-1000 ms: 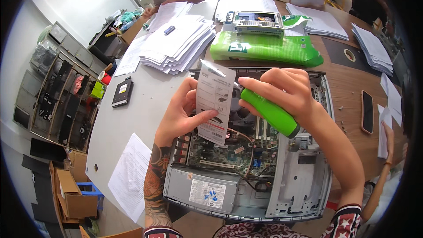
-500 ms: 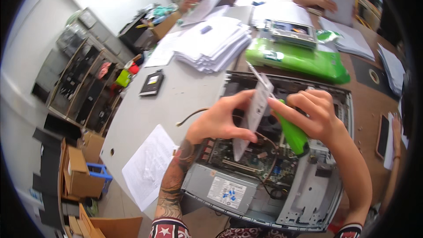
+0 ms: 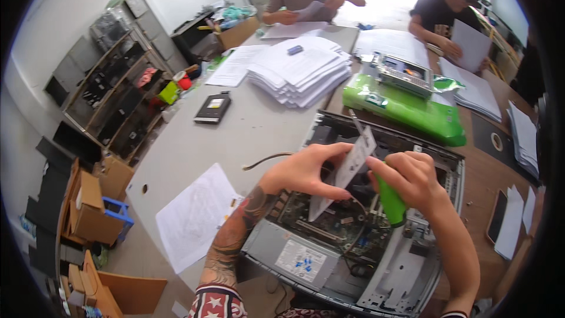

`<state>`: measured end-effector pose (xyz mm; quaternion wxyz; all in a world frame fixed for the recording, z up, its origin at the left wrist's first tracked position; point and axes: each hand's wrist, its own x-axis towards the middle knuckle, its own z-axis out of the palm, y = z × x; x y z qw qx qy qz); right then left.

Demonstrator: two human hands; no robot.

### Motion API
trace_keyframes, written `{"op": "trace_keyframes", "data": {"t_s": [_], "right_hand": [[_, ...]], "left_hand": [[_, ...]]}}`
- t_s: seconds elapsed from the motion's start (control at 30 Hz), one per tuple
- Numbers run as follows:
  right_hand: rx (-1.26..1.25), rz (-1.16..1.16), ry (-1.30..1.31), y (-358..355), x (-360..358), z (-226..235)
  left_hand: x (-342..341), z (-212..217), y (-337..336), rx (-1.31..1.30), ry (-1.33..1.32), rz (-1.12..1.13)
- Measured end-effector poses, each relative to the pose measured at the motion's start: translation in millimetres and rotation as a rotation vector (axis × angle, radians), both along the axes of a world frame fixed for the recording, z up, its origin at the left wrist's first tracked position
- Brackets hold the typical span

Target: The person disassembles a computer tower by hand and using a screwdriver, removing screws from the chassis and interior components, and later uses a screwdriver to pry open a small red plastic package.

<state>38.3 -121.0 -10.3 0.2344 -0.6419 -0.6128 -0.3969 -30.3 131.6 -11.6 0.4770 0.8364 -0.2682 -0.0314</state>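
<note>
Open computer case (image 3: pixel 376 241) low centre of frame, lid off, circuit board exposed. Left hand (image 3: pixel 306 171) over it, fingers pinched shut on a white card (image 3: pixel 347 171), held tilted above the board. Right hand (image 3: pixel 412 179) just right of it, fingers wrapped tight around a green-handled screwdriver (image 3: pixel 389 203), tip hidden behind the card. Step in hand looks like work inside the case; next likely needs the tip lined up on a screw. Farther up the counter (image 3: pixel 235 135): green package (image 3: pixel 406 109), paper stack (image 3: pixel 300 70), two people sorting sheets.
</note>
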Motion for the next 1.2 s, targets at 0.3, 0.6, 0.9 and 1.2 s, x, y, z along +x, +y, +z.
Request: {"op": "trace_keyframes", "data": {"t_s": [0.3, 0.6, 0.9, 1.2], "right_hand": [[0.044, -0.004, 0.015, -6.8, -2.4, 5.9], [0.038, 0.076, 0.015, -2.7, -5.7, 10.3], [0.06, 0.125, 0.021, -4.9, -6.2, 10.8], [0.16, 0.073, 0.047, -6.3, -1.4, 13.6]], "left_hand": [[-2.9, 23.7, -1.2, -0.185, 0.319, -0.046], [-11.3, 28.5, 5.8, -0.446, 0.412, -0.028], [-8.4, 24.5, 4.1, -0.45, 0.385, -0.014], [-6.8, 17.4, 0.1, -0.476, 0.257, 0.059]]}}
